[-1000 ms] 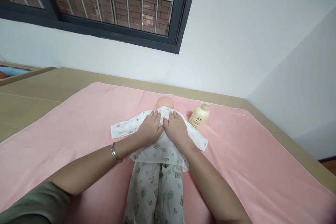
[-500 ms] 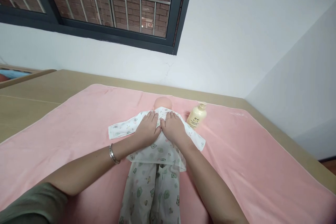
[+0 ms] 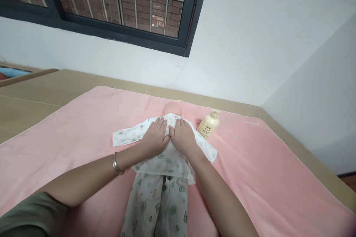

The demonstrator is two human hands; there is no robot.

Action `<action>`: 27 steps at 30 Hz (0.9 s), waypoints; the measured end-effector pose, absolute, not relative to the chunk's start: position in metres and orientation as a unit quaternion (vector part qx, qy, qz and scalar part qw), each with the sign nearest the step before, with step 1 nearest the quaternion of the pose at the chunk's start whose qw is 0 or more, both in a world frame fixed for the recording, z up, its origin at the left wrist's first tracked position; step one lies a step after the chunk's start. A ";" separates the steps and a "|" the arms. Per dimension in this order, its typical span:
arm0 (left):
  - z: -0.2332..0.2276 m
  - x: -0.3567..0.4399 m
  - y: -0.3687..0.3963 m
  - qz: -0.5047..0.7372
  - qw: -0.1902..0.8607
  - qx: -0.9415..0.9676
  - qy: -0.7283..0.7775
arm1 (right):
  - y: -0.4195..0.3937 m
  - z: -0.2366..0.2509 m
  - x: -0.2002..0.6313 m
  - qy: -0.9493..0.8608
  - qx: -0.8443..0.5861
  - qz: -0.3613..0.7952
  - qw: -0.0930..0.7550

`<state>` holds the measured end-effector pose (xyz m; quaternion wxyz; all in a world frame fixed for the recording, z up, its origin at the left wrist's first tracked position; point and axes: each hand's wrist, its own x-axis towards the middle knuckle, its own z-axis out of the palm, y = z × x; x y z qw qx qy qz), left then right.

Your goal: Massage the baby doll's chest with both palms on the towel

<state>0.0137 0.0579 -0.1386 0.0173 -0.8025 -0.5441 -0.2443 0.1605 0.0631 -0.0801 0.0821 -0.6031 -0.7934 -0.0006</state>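
Note:
A baby doll (image 3: 172, 109) lies on the pink blanket, the rounded top of its head pointing away from me. It wears a white printed shirt (image 3: 167, 164) with both sleeves spread wide, and matching trousers (image 3: 155, 203). My left hand (image 3: 155, 136) rests flat on the upper left of the shirt, fingers pointing toward the head. Beside it, my right hand (image 3: 183, 136) lies flat on the upper right, the two thumbs close together. Neither hand grips anything. The cloth under my palms is hidden.
A pale yellow pump bottle (image 3: 208, 124) leans just right of the doll, near its right sleeve. The pink blanket (image 3: 258, 163) covers much of the wooden surface (image 3: 39, 85). Behind stand a white wall (image 3: 236, 44) and a dark-framed, barred window (image 3: 122, 3).
The view has shifted slightly. Both hands stay flat on the doll's shirt in nearly the same place; the bottle and doll have not visibly moved.

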 end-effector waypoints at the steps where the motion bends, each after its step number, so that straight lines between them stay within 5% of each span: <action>1: -0.139 0.014 0.058 -0.247 0.016 -0.801 -0.545 | 0.063 -0.081 0.160 -0.793 -0.603 0.000 0.084; 20: -0.142 0.012 0.058 -0.249 0.013 -0.799 -0.548 | 0.062 -0.080 0.159 -0.786 -0.612 0.005 0.089; 27: -0.135 -0.002 0.078 -0.228 -0.079 -0.809 -0.536 | 0.058 -0.076 0.156 -0.782 -0.619 -0.018 0.069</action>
